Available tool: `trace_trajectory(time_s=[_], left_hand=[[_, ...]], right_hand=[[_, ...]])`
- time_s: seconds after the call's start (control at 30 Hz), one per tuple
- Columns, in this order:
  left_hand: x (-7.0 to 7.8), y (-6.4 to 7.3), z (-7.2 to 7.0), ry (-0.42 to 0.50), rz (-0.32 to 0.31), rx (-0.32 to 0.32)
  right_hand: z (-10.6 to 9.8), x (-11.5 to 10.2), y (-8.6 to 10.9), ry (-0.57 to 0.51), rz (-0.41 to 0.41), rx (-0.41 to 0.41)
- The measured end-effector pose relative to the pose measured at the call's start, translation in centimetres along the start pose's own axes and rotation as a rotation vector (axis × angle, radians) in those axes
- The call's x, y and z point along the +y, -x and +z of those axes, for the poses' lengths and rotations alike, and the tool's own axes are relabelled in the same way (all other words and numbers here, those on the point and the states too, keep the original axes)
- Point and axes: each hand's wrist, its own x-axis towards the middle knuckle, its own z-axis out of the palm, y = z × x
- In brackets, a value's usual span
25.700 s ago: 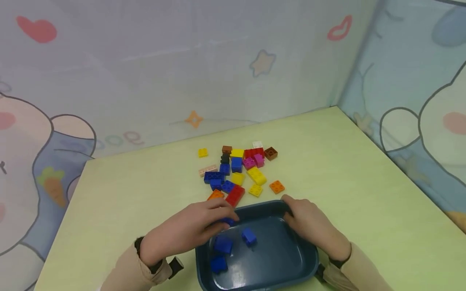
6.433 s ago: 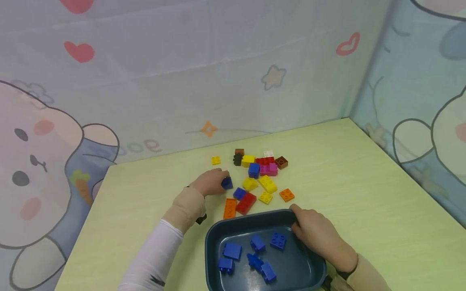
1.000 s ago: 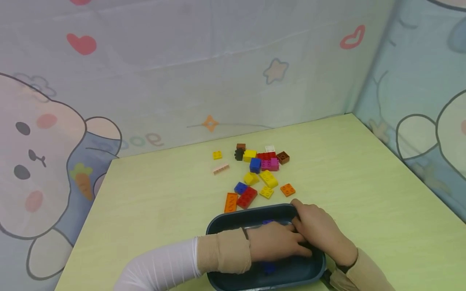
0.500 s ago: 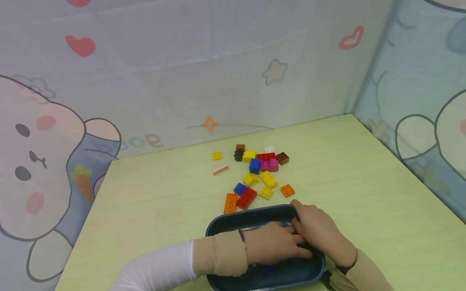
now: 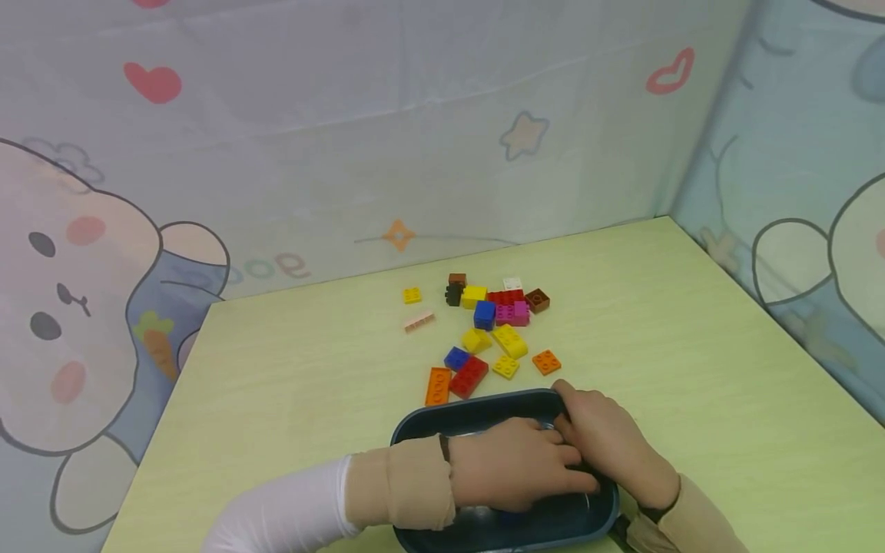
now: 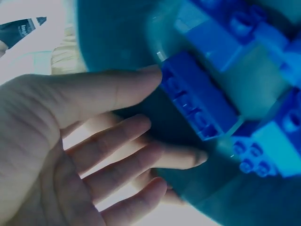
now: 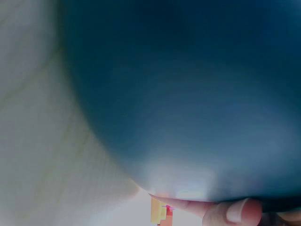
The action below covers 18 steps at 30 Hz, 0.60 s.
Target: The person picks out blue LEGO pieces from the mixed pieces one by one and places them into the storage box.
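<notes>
My left hand is over the inside of a dark blue tray, fingers loosely extended and pointing to the right. In the left wrist view its thumb tip is right at the end of a long blue toy brick on the tray floor, and the fingers are apart from it. Several other blue bricks lie around that one; from the head the hand hides most of them. My right hand grips the tray's back right corner; its thumb shows at the rim in the right wrist view.
Beyond the tray on the pale table lie a red brick, an orange brick, two blue bricks, and several yellow, pink, brown, black and white ones. A peach brick lies apart on the left. A printed cloth wall stands behind.
Since the older frames, several blue bricks have gone from the table into the tray. The left hand came back from the pile and, lately, shifted slightly within the tray. The right hand kept its grip.
</notes>
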Motion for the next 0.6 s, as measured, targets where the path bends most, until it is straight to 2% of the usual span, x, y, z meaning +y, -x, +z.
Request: trace_trajectory(time_s=[0.37, 0.6], left_hand=[[-0.6, 1.1, -1.4, 0.020, -0.018, 0.088], [-2.4, 1.4, -1.9, 0.071, -0.089, 0.072]], right_hand=[[0.0, 0.0, 0.0, 0.025, -0.027, -0.007], [0.1, 0.2, 0.1, 0.040, -0.087, 0.034]])
